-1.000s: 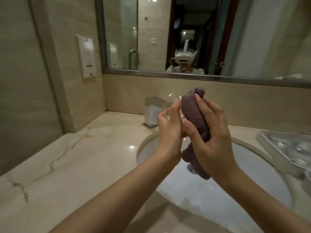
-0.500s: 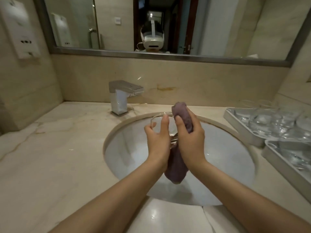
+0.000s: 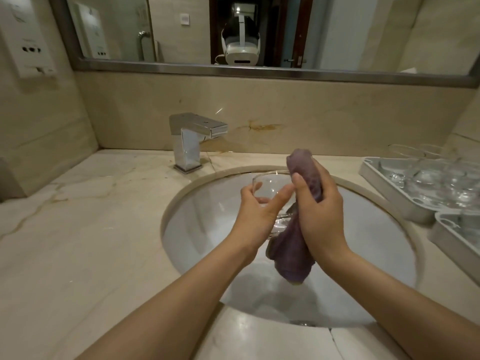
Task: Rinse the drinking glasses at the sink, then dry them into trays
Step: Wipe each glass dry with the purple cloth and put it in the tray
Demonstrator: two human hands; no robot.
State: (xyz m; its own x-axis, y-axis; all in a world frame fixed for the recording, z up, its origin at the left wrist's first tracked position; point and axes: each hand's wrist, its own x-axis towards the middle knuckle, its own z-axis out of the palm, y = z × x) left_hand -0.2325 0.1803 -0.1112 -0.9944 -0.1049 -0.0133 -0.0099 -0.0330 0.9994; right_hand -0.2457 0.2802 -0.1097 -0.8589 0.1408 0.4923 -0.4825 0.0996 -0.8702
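Observation:
Over the white sink basin (image 3: 207,229) my left hand (image 3: 259,211) grips a clear drinking glass (image 3: 270,185), its rim tilted up and away from me. My right hand (image 3: 319,211) holds a purple cloth (image 3: 293,250) against the glass's right side; the cloth sticks up above my fingers and hangs down below my palm. The lower part of the glass is hidden between my hands. At the right stand two grey trays, the far tray (image 3: 387,188) and the near tray (image 3: 452,237), holding several clear glasses (image 3: 428,180).
A square chrome faucet (image 3: 192,141) stands behind the basin at the left. Beige marble counter (image 3: 78,242) runs around the sink. A mirror (image 3: 259,29) spans the back wall, and a white wall box (image 3: 26,40) hangs at the upper left.
The view has dropped and swung right, bringing the trays into view. My hands have come down over the basin. My left fingers have shifted on the glass, showing more of its rim.

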